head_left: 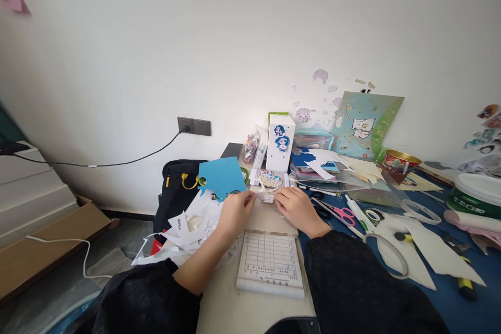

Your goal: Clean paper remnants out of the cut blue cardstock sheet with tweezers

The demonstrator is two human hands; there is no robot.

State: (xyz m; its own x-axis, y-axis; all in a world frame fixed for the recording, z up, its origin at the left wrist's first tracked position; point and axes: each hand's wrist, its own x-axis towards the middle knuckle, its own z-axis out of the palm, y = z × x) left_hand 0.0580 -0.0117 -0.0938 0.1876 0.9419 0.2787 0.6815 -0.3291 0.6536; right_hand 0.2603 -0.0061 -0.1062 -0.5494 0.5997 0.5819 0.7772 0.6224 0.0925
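Note:
My left hand (236, 213) is closed, thumb and fingertips pinched at the left end of a small pale paper cutout (266, 199) with a line drawing on it. At its right end, the fingers of my right hand (296, 211) are bent and closed on the paper. The cutout lies low over a beige board (270, 222). Just beyond it is a white sheet with a coloured cartoon drawing (270, 179). Fine detail between the fingertips is too small to make out.
Nearer me lies a ruled pad (271, 261). White paper scraps (191, 229) and a cut blue sheet (221, 176) are on the left. Right of my hand are pink-handled scissors (344, 215), tape rolls (373, 215) and a white-lidded tub (478, 193). A white box (280, 154) stands behind.

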